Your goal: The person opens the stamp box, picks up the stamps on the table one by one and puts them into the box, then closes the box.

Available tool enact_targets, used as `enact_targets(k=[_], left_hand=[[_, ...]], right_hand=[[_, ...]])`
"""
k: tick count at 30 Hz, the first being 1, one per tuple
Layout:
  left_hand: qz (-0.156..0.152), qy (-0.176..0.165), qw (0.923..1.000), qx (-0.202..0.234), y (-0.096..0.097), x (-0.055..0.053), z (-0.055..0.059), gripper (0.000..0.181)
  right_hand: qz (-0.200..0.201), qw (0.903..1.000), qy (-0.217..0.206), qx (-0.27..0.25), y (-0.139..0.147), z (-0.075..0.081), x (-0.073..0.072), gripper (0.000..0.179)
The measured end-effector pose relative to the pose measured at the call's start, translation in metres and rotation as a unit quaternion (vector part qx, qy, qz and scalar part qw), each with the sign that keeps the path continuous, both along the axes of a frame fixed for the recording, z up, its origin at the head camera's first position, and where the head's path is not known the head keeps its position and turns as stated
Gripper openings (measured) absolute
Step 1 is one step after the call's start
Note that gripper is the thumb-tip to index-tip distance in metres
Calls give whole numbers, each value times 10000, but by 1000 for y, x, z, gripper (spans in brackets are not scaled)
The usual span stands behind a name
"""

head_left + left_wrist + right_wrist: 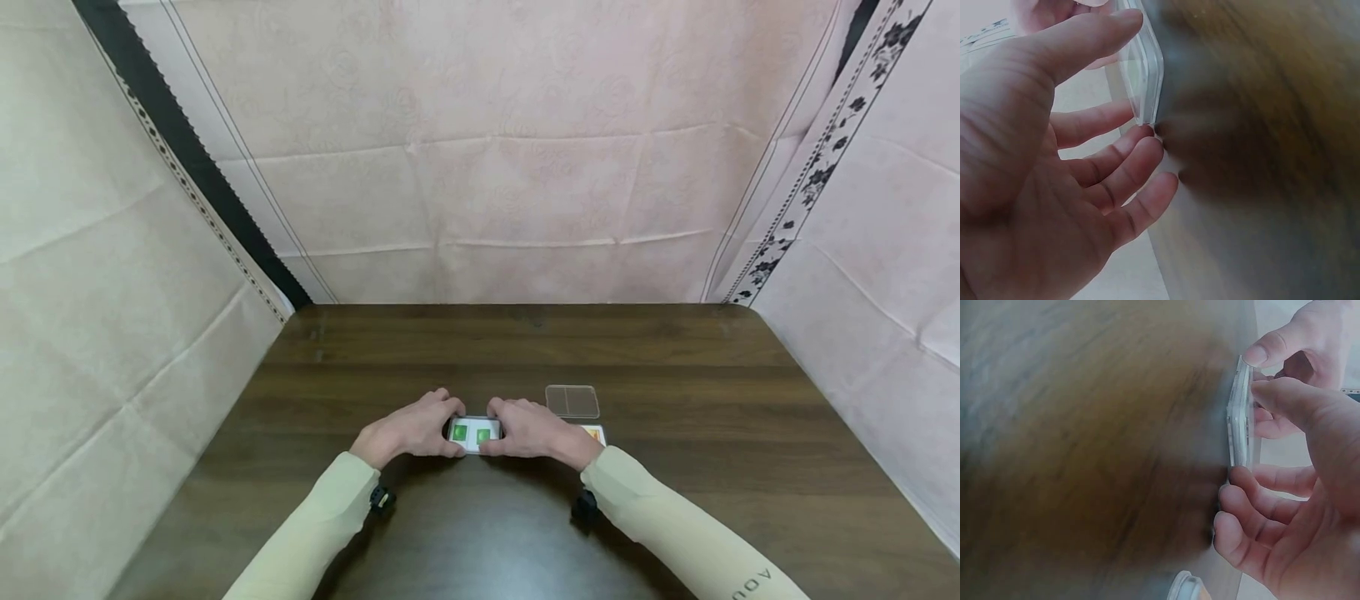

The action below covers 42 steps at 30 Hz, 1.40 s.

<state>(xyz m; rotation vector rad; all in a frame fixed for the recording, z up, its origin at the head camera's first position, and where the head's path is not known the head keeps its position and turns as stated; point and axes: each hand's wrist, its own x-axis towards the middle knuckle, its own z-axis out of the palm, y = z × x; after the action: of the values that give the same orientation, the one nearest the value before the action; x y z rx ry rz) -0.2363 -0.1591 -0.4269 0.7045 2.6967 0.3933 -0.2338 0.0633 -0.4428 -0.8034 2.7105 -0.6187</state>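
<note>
A small flat clear plastic case (472, 432) with a white inside and two green squares lies on the table between the hands. The left hand (422, 427) holds its left end, thumb on the near edge and fingers at the far one. At the opposite end, the right hand (528, 429) grips it the same way. In the left wrist view the case (1147, 75) shows layered clear edges under the thumb. From the right wrist, the case (1241, 419) appears edge-on, low over the wood, with fingertips close to the table.
A clear rectangular plastic lid (572, 401) lies flat beyond the right hand. Partly hidden by the right wrist is a second white-edged case (596, 433) with an orange picture. The brown wooden table (480, 342) is bounded by pale cloth curtains (487, 192) behind and on both sides.
</note>
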Motion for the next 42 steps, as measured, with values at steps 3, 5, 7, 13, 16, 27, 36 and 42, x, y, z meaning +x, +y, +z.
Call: enact_targets(k=[3,5,7,13,16,27,36,42], left_hand=[[-10,-18,10000,-2,1,-1,1,61],[-13,-29,10000,1,1,-1,2,63],[-3,-15,10000,-19,2,-1,2,65],[-50,58,9999,67,6,-6,9,66],[-90,94,9999,45,10,-8,13,64],[-326,317,9989,111,40,-16,31,59],[-321,336,9987,199,56,-18,35,56],[-261,324,9987,287,71,-22,33,57]], right_hand=[[-88,9997,-132,-167,3,1,-1,51],[-148,9993,-180,-281,6,2,-2,48],[-183,9991,-159,-349,10,3,-3,44],[-165,9984,-121,-523,23,13,-8,37],[-116,9978,-156,-626,29,17,-11,35],[-163,9960,-305,-821,63,19,-19,32],[-285,9951,-337,-879,85,27,-21,31],[-560,9951,-319,-746,98,32,-25,33]])
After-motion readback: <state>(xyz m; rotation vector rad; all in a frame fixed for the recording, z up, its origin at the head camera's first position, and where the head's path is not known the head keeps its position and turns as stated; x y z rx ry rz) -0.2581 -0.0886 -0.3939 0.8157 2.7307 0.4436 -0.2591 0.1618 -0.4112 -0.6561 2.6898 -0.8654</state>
